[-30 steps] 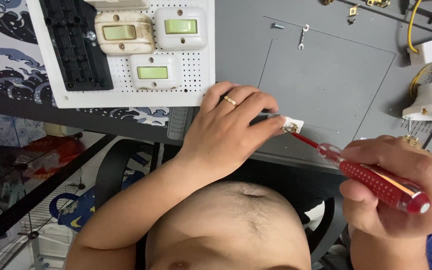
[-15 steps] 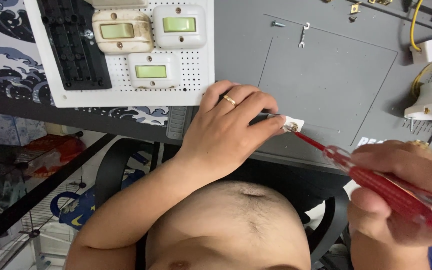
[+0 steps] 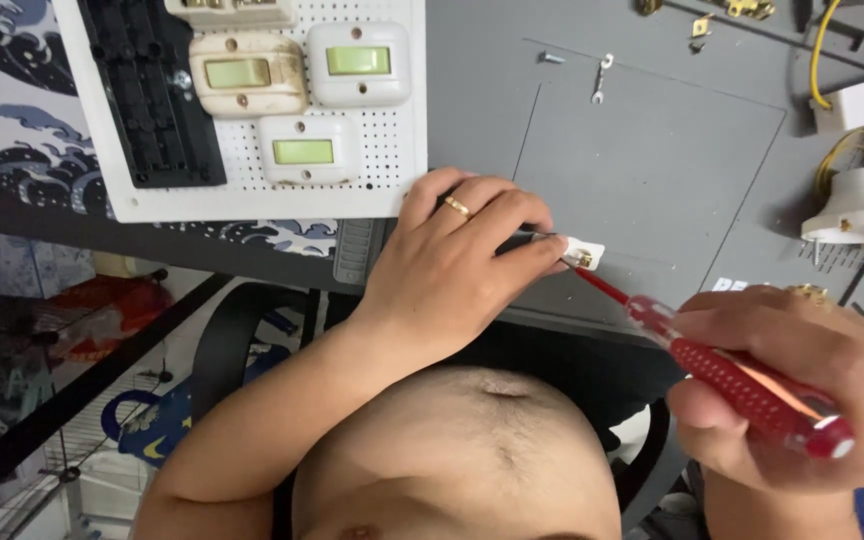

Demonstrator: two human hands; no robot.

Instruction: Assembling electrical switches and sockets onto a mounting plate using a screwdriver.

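Left hand (image 3: 452, 265), ring on 1 finger, pinches a small white part (image 3: 584, 252) at the center of the frame on the grey table (image 3: 652, 160). Right hand (image 3: 802, 390), lower right, is fisted around a red screwdriver (image 3: 732, 375), tip touching the part. White pegboard (image 3: 392, 150) with 3 switches sits upper left.

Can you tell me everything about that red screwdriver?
The red screwdriver has a see-through red plastic handle with a bumpy grip and a thin shaft that looks red too. The right hand wraps around the handle. It slants up and left, its tip at the brass screw of a small white part that the left hand pins against the grey table edge.
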